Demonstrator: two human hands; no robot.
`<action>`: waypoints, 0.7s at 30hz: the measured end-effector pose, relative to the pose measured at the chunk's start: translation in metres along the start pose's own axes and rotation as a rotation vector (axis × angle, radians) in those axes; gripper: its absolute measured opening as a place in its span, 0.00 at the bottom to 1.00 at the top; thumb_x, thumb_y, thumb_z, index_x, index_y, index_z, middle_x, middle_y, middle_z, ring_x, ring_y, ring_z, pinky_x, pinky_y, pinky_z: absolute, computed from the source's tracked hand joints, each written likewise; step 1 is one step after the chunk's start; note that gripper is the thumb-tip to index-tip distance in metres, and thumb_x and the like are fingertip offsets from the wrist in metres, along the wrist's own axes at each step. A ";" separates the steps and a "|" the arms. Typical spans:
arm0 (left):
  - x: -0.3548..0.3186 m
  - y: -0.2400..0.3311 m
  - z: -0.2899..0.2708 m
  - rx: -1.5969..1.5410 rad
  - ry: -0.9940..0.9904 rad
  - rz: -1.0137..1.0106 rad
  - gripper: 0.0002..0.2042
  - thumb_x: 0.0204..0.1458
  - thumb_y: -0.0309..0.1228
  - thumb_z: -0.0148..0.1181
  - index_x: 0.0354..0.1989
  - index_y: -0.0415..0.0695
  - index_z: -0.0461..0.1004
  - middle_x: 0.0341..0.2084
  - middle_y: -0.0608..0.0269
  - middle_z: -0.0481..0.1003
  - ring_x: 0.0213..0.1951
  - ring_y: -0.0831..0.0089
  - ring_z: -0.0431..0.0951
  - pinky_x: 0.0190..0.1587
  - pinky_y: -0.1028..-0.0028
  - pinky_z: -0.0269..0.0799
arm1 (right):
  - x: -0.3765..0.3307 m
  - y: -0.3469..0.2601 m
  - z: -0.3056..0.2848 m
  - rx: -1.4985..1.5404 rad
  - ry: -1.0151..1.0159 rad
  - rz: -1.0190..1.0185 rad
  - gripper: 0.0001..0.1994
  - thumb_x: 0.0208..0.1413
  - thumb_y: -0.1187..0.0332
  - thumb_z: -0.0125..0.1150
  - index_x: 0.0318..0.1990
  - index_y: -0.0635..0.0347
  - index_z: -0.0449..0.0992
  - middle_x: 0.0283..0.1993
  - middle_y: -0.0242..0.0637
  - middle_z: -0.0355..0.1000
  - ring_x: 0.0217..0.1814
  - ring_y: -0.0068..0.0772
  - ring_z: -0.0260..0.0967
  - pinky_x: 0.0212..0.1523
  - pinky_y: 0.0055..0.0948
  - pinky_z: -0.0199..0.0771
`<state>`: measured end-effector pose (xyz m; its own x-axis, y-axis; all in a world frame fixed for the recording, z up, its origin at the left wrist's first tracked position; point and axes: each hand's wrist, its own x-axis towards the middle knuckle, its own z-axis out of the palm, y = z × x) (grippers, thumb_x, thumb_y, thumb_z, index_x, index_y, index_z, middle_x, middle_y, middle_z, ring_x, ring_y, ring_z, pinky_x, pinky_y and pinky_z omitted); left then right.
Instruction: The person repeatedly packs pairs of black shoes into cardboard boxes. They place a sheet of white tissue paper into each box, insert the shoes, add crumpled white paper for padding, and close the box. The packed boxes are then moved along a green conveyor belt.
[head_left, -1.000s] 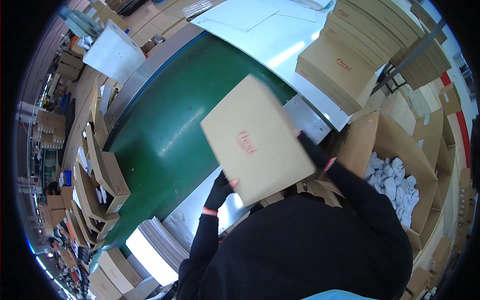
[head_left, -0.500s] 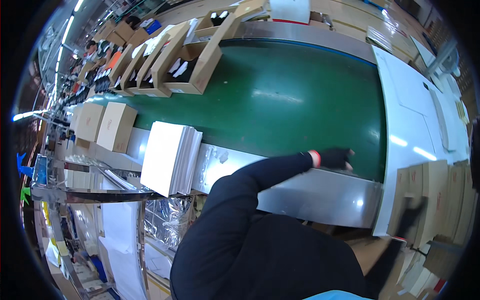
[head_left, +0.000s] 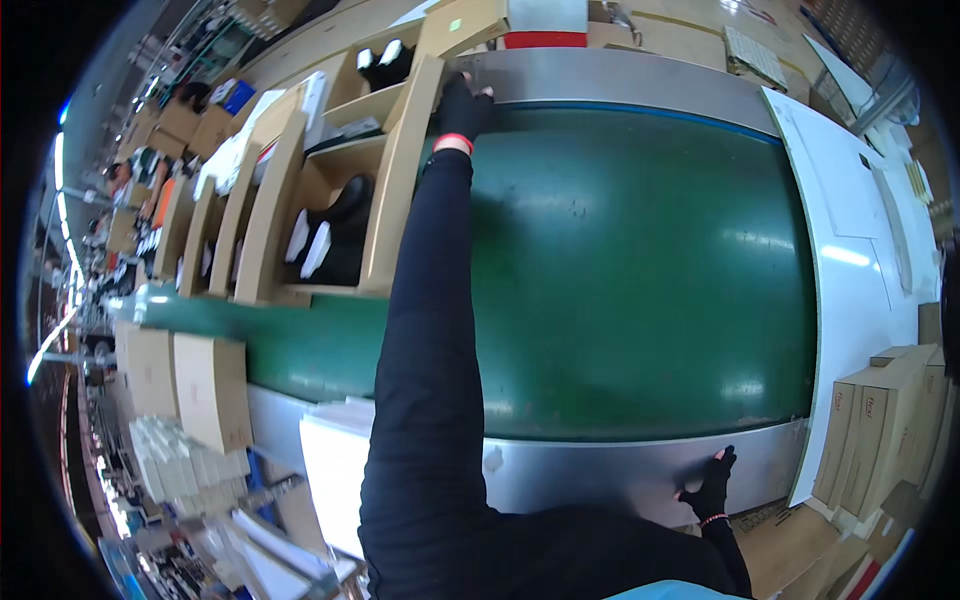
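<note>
My left hand (head_left: 462, 108), in a black fingerless glove with a red band at the wrist, is stretched far across the belt. It lies against the outer right side of an open cardboard box (head_left: 390, 190), near the box's far end, with thumb and fingers apart. Black boots (head_left: 340, 235) with white inserts lie in that box. My right hand (head_left: 712, 488), gloved the same way, rests with spread fingers at the near metal edge (head_left: 620, 475) of the green conveyor belt (head_left: 640, 280). Nothing shows in its grasp.
More open boxes (head_left: 225, 240) line the belt to the left. White sheets (head_left: 335, 470) are stacked beside my left arm. Closed cartons (head_left: 212, 390) stand at the near left, and flat cartons (head_left: 870, 430) at the right. A white board (head_left: 860, 250) bounds the belt's right end.
My left hand has swung from the near right side of the belt to the box at the far left. My right hand has moved from the flat cartons to the metal edge. The view has shifted.
</note>
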<state>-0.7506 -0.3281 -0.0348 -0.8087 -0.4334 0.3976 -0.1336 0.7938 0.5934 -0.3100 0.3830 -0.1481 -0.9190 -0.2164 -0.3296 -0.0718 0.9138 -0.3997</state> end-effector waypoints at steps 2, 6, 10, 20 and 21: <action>0.038 0.016 0.020 0.069 0.162 0.046 0.34 0.45 0.43 0.65 0.58 0.40 0.59 0.52 0.41 0.66 0.50 0.45 0.72 0.51 0.53 0.69 | 0.002 -0.004 -0.001 0.019 -0.037 0.061 0.78 0.11 0.60 0.84 0.71 0.57 0.27 0.73 0.60 0.23 0.75 0.62 0.21 0.72 0.50 0.33; 0.096 0.006 0.049 0.186 0.163 0.179 0.34 0.43 0.43 0.65 0.56 0.40 0.59 0.54 0.37 0.61 0.50 0.41 0.71 0.49 0.53 0.70 | 0.008 -0.017 -0.007 -0.002 -0.100 0.171 0.78 0.10 0.62 0.84 0.71 0.57 0.26 0.73 0.59 0.22 0.76 0.60 0.21 0.73 0.45 0.33; 0.122 -0.021 0.074 0.354 0.075 0.130 0.24 0.47 0.38 0.61 0.54 0.50 0.65 0.46 0.41 0.70 0.42 0.44 0.76 0.43 0.54 0.73 | 0.015 -0.027 -0.006 0.007 -0.108 0.227 0.79 0.08 0.64 0.84 0.71 0.58 0.26 0.73 0.59 0.23 0.76 0.60 0.22 0.73 0.43 0.35; 0.009 0.072 0.080 -0.153 0.077 0.624 0.07 0.48 0.26 0.54 0.36 0.47 0.76 0.28 0.54 0.77 0.32 0.52 0.79 0.36 0.59 0.74 | 0.007 -0.018 0.001 -0.034 -0.095 0.184 0.80 0.07 0.63 0.84 0.70 0.59 0.26 0.74 0.58 0.24 0.76 0.60 0.23 0.73 0.43 0.34; -0.014 0.104 0.075 -0.200 0.042 0.586 0.07 0.48 0.28 0.56 0.35 0.46 0.76 0.27 0.54 0.77 0.32 0.54 0.79 0.36 0.59 0.74 | 0.006 -0.017 0.003 -0.077 -0.092 0.175 0.80 0.07 0.62 0.84 0.70 0.59 0.26 0.74 0.58 0.24 0.76 0.60 0.23 0.73 0.43 0.34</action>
<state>-0.7961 -0.2077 -0.0316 -0.6916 0.0304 0.7216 0.4386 0.8115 0.3862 -0.3132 0.3653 -0.1457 -0.8810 -0.0793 -0.4664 0.0532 0.9630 -0.2643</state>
